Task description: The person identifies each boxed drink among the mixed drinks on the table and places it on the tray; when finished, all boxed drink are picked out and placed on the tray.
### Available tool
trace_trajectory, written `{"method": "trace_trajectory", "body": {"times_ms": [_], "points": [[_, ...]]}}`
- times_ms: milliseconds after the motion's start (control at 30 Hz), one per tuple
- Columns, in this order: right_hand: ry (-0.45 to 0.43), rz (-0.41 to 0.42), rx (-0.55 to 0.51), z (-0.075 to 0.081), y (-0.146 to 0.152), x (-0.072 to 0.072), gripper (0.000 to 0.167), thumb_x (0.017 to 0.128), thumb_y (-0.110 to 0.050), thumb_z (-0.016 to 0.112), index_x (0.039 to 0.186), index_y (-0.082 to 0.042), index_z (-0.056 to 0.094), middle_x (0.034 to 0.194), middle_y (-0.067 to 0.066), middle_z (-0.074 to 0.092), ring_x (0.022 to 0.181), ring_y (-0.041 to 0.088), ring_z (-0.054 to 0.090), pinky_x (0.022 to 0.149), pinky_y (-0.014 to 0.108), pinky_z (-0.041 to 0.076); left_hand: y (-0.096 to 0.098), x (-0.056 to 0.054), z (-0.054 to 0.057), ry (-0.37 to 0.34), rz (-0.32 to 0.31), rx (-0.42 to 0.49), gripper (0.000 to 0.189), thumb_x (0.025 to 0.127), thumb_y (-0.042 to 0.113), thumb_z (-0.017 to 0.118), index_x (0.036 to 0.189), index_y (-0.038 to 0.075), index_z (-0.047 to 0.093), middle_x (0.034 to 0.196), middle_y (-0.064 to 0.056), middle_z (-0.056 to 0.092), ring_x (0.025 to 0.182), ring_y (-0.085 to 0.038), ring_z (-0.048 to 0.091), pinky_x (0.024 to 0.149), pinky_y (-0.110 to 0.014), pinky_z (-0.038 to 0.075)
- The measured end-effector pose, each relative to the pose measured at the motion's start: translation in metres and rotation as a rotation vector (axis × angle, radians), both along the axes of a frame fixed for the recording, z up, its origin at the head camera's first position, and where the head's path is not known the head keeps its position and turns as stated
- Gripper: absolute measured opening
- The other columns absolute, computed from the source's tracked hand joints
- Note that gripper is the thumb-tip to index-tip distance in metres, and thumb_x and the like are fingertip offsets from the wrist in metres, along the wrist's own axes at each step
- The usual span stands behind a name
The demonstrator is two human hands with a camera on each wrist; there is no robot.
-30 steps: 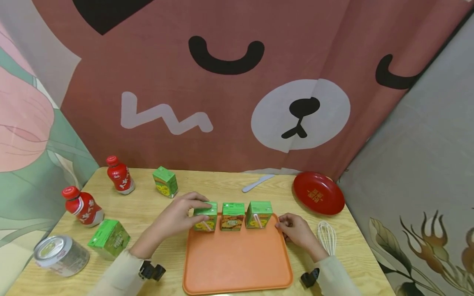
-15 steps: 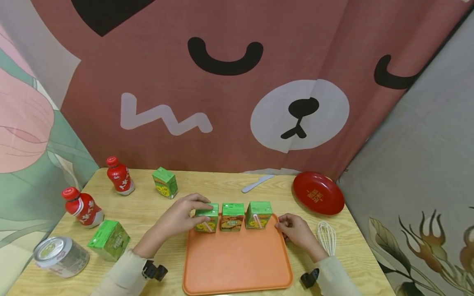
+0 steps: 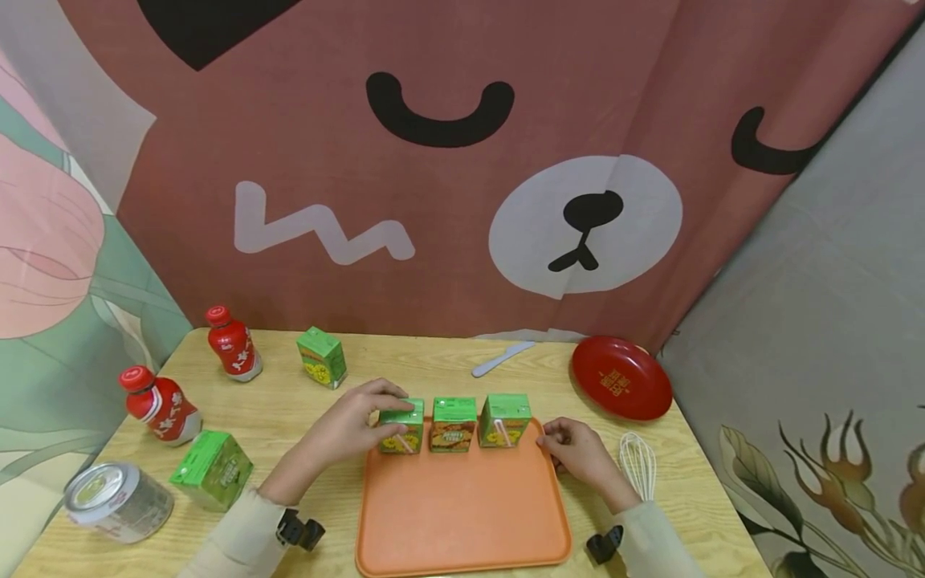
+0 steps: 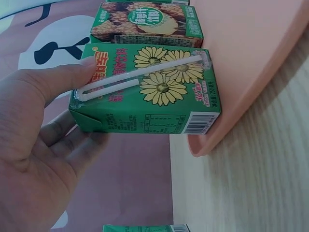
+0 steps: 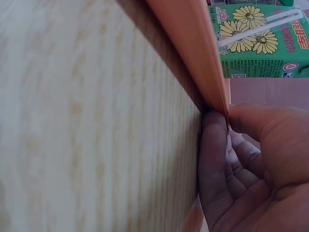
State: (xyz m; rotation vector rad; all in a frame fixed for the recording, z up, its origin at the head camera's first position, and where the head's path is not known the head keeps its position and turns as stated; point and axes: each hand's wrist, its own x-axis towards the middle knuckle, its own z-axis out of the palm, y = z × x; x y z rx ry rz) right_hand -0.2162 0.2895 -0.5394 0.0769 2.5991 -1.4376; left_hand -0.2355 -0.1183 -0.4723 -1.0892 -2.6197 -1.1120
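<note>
Worktop [image 3: 448,357], pale wood grain; orange plastic tray [image 3: 462,514], rounded corners, raised rim, at 6 o'clock. Three green chrysanthemum-tea cartons in a row along the tray's far edge, straws taped on. Left hand [image 3: 347,425] has fingers wrapped round the leftmost carton [image 3: 401,425], apparently squaring it to the row. Right hand [image 3: 581,453] pinches the tray rim at 3 o'clock, likely steadying it. Wire whisk [image 3: 639,466] beside

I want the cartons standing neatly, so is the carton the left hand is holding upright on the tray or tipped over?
Upright: the left carton stands on the orange tray, top up, in the left hand.
</note>
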Motion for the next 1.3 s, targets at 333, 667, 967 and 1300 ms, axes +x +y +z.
{"method": "trace_trajectory", "body": {"times_ms": [333, 667, 967, 1300], "points": [[-0.003, 0.001, -0.006, -0.002, 0.000, -0.001, 0.020, 0.098, -0.017, 0.071, 0.110, -0.001, 0.067, 0.080, 0.008, 0.063, 0.065, 0.022, 0.064, 0.055, 0.036, 0.057, -0.020, 0.025, 0.013, 0.000, 0.195, -0.068, 0.039, 0.094, 0.031, 0.076, 0.129, 0.014, 0.072, 0.141, -0.009, 0.057, 0.129, -0.032, 0.054, 0.099, -0.054, 0.048], [-0.008, 0.001, -0.004, -0.002, 0.000, -0.001, 0.022, 0.098, -0.017, 0.071, 0.111, -0.001, 0.067, 0.081, 0.008, 0.062, 0.065, 0.023, 0.062, 0.054, 0.036, 0.056, -0.089, 0.078, 0.026, 0.261, 0.595, -0.152, 0.041, 0.082, 0.019, 0.084, 0.118, 0.004, 0.072, 0.126, -0.023, 0.060, 0.113, -0.046, 0.055, 0.084, -0.064, 0.049], [-0.011, -0.003, 0.001, -0.002, 0.000, -0.002, 0.021, 0.098, -0.018, 0.071, 0.111, -0.002, 0.066, 0.081, 0.008, 0.062, 0.065, 0.022, 0.062, 0.054, 0.036, 0.055, -0.124, 0.097, 0.014, 0.237, 0.712, -0.189, 0.050, 0.075, 0.013, 0.088, 0.119, -0.002, 0.069, 0.126, -0.030, 0.055, 0.109, -0.052, 0.051, 0.081, -0.068, 0.046], [-0.009, -0.010, 0.014, -0.002, -0.001, -0.002, 0.018, 0.099, -0.018, 0.070, 0.110, -0.004, 0.067, 0.081, 0.007, 0.062, 0.066, 0.021, 0.062, 0.055, 0.035, 0.055, -0.131, 0.099, 0.003, 0.123, 0.798, -0.203, 0.059, 0.074, 0.009, 0.088, 0.126, -0.004, 0.063, 0.130, -0.037, 0.047, 0.110, -0.059, 0.046, 0.077, -0.074, 0.044]]}}
